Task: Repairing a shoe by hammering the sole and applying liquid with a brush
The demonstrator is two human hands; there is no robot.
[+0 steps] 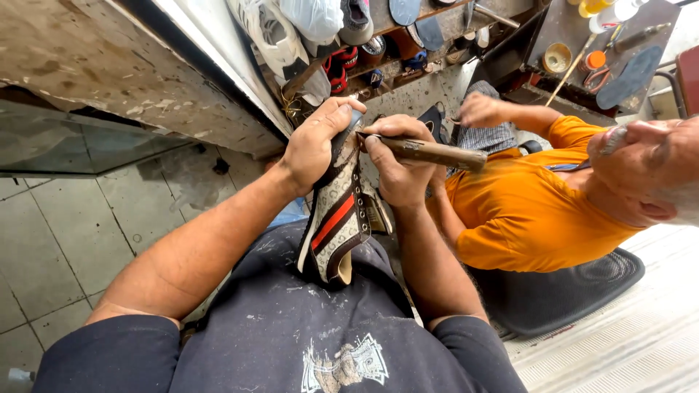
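Gripping a patterned sneaker with a red stripe at the centre of the frame, the left hand closes around its upper end while the shoe's other end rests against the person's dark shirt. The right hand, just right of centre, is wrapped around a wooden-handled awl, its tip touching the sneaker's top. At the right, a co-worker in an orange shirt sits beside a cluttered workbench in the upper right.
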